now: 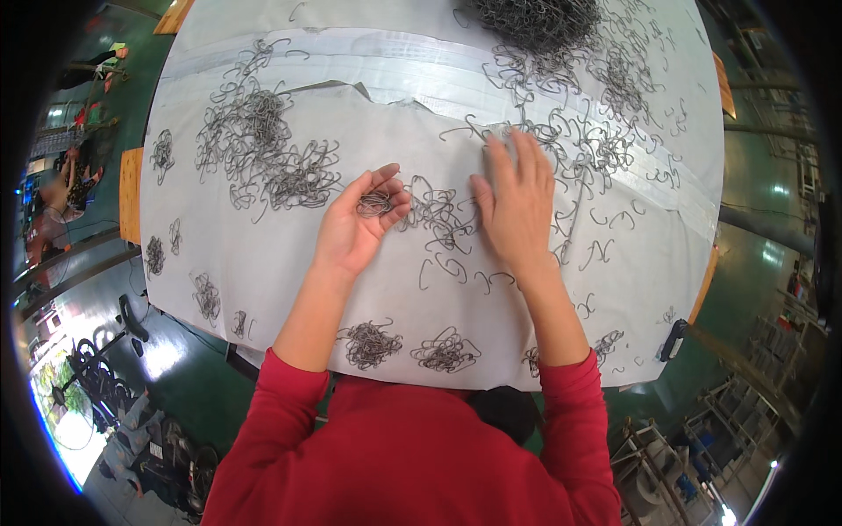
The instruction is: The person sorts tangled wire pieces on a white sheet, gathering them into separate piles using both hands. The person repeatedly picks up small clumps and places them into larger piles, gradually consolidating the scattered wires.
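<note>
My left hand [358, 223] is turned palm up at the middle of the table, its fingers curled around a small bunch of bent metal wire hooks [375, 203]. Palm down, my right hand [517, 202] reaches forward with fingers stretched out and the thumb apart. Its fingertips are at the edge of a loose spread of hooks [605, 149]; whether they touch any I cannot tell. Between the two hands lies a scattered group of hooks [438, 210]. More loose hooks [303, 175] lie left of my left hand.
A large dark heap of hooks [539, 22] stands at the far side of the white-covered table [368, 272]. Small piles [370, 344] line the near edge, with others [207, 296] along the left. Clear tape [386, 57] crosses the cover. A small black object [674, 340] sits at the right edge.
</note>
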A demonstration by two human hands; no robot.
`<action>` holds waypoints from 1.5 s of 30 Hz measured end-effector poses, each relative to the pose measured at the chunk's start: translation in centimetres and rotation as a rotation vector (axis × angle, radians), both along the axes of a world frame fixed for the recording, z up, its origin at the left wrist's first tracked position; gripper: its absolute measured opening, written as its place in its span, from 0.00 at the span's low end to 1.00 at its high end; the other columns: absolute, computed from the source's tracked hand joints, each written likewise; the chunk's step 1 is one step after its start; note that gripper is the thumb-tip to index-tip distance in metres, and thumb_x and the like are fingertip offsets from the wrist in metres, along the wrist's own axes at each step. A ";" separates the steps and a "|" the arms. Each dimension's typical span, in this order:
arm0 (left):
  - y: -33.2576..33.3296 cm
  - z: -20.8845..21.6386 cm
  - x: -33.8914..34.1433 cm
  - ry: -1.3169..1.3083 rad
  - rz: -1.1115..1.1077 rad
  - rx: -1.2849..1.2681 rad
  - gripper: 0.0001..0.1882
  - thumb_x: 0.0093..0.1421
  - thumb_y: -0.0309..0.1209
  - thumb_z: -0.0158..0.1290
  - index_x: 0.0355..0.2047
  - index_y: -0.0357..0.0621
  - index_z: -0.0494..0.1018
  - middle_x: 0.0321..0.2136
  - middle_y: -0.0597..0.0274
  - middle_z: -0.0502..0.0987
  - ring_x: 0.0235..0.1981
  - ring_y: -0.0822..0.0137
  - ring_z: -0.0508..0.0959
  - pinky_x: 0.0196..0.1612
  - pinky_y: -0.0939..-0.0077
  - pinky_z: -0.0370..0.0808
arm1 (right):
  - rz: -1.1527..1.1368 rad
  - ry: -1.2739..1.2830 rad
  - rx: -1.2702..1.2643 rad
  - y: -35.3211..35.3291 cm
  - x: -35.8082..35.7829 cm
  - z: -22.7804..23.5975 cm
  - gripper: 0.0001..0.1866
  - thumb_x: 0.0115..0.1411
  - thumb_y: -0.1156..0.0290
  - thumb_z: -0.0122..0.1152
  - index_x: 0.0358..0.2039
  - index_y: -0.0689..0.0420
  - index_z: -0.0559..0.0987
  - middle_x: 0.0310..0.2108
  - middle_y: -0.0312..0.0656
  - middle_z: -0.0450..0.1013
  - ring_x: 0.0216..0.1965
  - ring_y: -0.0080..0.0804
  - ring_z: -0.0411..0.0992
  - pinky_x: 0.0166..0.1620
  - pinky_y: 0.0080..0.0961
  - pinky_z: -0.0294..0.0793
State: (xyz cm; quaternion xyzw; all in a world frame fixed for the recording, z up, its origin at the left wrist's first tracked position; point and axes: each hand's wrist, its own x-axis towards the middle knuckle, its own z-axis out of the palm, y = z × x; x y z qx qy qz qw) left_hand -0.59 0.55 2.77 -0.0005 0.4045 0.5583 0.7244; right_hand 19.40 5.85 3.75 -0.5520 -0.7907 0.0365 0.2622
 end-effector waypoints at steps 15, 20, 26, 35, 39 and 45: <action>0.1 -0.5 0.0 0.018 -0.017 0.064 0.19 0.64 0.33 0.41 0.49 0.31 0.66 0.35 0.56 0.73 0.36 0.64 0.75 0.42 0.72 0.76 | -0.083 -0.192 -0.311 4.8 -1.6 -0.7 0.04 0.53 0.70 0.57 0.28 0.56 0.76 0.29 0.39 0.72 0.34 0.37 0.71 0.39 0.38 0.63; 0.0 -0.3 0.1 0.011 -0.035 0.071 0.19 0.65 0.33 0.40 0.49 0.30 0.65 0.37 0.55 0.72 0.37 0.63 0.74 0.43 0.72 0.75 | -0.015 0.082 -0.484 3.9 0.6 2.2 0.05 0.55 0.71 0.52 0.28 0.57 0.75 0.30 0.43 0.72 0.35 0.41 0.72 0.37 0.38 0.67; 0.1 -0.7 -0.1 -0.007 -0.017 0.098 0.19 0.64 0.32 0.39 0.48 0.27 0.65 0.37 0.52 0.72 0.40 0.59 0.74 0.45 0.68 0.76 | 0.569 0.155 -0.807 -9.1 3.6 5.1 0.06 0.50 0.73 0.57 0.29 0.57 0.72 0.27 0.44 0.67 0.31 0.44 0.69 0.34 0.34 0.68; -1.6 0.5 -0.9 -0.011 0.043 -0.017 0.18 0.64 0.31 0.39 0.48 0.29 0.65 0.36 0.55 0.72 0.39 0.63 0.74 0.45 0.71 0.76 | 0.336 0.110 -0.447 -8.8 3.9 3.9 0.12 0.48 0.73 0.62 0.35 0.56 0.74 0.32 0.41 0.67 0.34 0.40 0.68 0.35 0.33 0.68; -2.8 1.1 -1.2 -0.020 0.083 -0.031 0.17 0.64 0.30 0.41 0.48 0.29 0.65 0.35 0.56 0.72 0.37 0.64 0.74 0.44 0.71 0.76 | 0.309 0.044 -0.235 -5.5 -0.2 2.2 0.17 0.48 0.69 0.63 0.40 0.54 0.75 0.44 0.40 0.67 0.45 0.41 0.66 0.45 0.37 0.66; -4.0 1.4 -2.2 -0.061 0.114 -0.017 0.16 0.64 0.31 0.41 0.47 0.31 0.65 0.34 0.57 0.72 0.36 0.65 0.74 0.41 0.72 0.77 | 0.264 -0.035 -0.123 -2.9 1.1 0.3 0.18 0.51 0.63 0.61 0.42 0.54 0.74 0.52 0.46 0.63 0.58 0.46 0.56 0.57 0.49 0.55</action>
